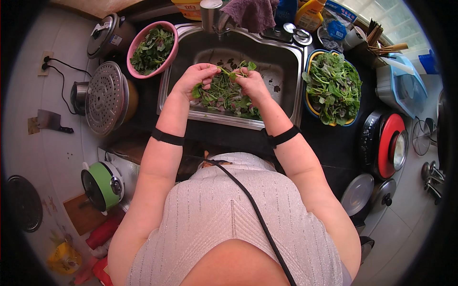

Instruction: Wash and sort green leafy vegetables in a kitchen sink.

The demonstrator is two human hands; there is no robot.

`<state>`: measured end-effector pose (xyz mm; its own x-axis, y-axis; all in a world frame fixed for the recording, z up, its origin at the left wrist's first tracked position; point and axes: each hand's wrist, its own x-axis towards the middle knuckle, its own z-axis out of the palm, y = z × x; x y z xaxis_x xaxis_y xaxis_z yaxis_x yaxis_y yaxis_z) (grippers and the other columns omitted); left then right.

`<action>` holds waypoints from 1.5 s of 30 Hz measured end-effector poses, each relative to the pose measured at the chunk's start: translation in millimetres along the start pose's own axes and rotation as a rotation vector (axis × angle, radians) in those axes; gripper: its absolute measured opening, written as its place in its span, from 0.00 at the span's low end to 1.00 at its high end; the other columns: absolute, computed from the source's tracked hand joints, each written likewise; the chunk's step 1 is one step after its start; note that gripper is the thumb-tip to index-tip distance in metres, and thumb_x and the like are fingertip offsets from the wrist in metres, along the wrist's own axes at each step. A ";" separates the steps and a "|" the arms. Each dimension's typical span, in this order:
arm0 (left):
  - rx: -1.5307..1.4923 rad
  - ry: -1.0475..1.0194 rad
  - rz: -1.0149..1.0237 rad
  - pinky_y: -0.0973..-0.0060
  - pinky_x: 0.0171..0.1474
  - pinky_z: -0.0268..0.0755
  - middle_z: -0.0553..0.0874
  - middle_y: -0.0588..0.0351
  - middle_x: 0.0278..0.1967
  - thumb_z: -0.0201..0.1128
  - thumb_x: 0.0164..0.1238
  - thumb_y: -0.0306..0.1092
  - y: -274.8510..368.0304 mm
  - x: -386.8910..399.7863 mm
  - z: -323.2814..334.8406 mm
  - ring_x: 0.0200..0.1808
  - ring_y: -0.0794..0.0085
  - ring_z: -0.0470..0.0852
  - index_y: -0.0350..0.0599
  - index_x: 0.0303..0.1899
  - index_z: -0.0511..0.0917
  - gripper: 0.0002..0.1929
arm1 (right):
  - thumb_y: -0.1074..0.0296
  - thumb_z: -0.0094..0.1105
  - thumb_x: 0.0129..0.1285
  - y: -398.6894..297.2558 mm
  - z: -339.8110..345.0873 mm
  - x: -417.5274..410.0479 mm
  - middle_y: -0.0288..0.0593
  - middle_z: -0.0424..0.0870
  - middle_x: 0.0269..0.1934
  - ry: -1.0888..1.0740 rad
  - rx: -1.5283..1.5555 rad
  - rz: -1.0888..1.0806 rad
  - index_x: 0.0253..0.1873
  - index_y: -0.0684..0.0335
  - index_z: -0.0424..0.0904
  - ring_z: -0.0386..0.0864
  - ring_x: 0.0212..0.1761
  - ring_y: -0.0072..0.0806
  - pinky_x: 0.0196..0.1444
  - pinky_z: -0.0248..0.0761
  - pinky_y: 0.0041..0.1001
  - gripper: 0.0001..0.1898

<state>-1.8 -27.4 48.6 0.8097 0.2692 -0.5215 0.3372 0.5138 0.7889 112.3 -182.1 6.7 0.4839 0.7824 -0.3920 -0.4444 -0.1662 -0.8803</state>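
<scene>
Over the stainless steel sink (290, 71) both my hands grip one leafy green stem (226, 72), which runs between them. My left hand (196, 79) pinches it between thumb and fingertips, and a leaf shows by its palm. The stem's other part, with small round leaves, is in my right hand (252, 83). Below my hands a heap of loose greens (225, 94) with some purplish leaves lies in the sink. A pink plastic basin (173, 59) left of the sink holds leafy greens. More greens are piled high in a blue-and-yellow basin (310, 103) on the right.
A faucet (211, 18) with a purple cloth (252, 14) beside it stands behind the sink. Left are a pressure cooker (103, 35) and a perforated steamer tray (105, 98); a cleaver (52, 121) hangs there. Right are chopsticks (375, 34) and a red lid (388, 146).
</scene>
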 end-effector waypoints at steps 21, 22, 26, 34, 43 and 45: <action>0.991 0.483 0.413 0.72 0.38 0.71 0.82 0.54 0.27 0.63 0.51 0.37 -1.6 5.7 9.4 0.32 0.64 0.81 0.46 0.33 0.83 0.09 | 0.67 0.53 0.61 7.0 -11.8 4.0 0.30 0.68 0.23 0.064 0.268 0.187 0.39 0.63 0.76 0.57 0.15 0.15 0.17 0.53 0.19 0.07; 1.113 0.382 0.558 0.73 0.36 0.71 0.79 0.54 0.27 0.63 0.52 0.35 0.3 4.1 13.6 0.31 0.65 0.80 0.47 0.35 0.82 0.09 | 0.68 0.54 0.60 8.4 -12.1 3.9 0.31 0.69 0.22 0.026 0.215 0.209 0.37 0.63 0.77 0.59 0.15 0.16 0.16 0.53 0.20 0.07; 1.405 0.192 0.695 0.69 0.35 0.71 0.74 0.55 0.29 0.63 0.51 0.31 2.6 -3.4 25.0 0.31 0.60 0.78 0.49 0.35 0.81 0.08 | 0.69 0.54 0.59 2.5 -9.8 -0.3 0.30 0.69 0.22 -0.070 0.144 0.265 0.37 0.63 0.78 0.58 0.15 0.16 0.17 0.53 0.19 0.06; 1.581 0.083 0.731 0.68 0.35 0.72 0.75 0.56 0.30 0.61 0.52 0.32 3.1 -8.8 34.6 0.32 0.61 0.78 0.47 0.32 0.80 0.05 | 0.65 0.59 0.58 -2.6 -19.4 0.2 0.30 0.74 0.25 -0.246 0.274 0.325 0.38 0.60 0.75 0.56 0.14 0.13 0.18 0.52 0.17 0.07; 0.963 0.424 0.697 0.75 0.26 0.68 0.75 0.58 0.21 0.60 0.56 0.30 -30.9 12.4 22.8 0.22 0.73 0.75 0.41 0.30 0.76 0.04 | 0.68 0.59 0.58 -2.7 2.2 0.5 0.31 0.74 0.26 -0.148 0.282 0.219 0.40 0.60 0.74 0.65 0.21 0.13 0.19 0.55 0.15 0.07; 0.237 0.211 0.121 0.83 0.22 0.62 0.73 0.65 0.19 0.59 0.60 0.31 -26.4 10.5 17.7 0.20 0.84 0.69 0.42 0.33 0.76 0.04 | 0.68 0.58 0.58 -0.6 0.4 3.4 0.32 0.74 0.26 -0.156 0.255 0.199 0.39 0.60 0.73 0.65 0.21 0.13 0.19 0.55 0.15 0.07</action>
<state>6.4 -52.6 28.0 0.7417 0.4918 -0.4560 0.3676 0.2706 0.8897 113.9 -179.1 6.1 0.2564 0.8355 -0.4861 -0.7014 -0.1852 -0.6883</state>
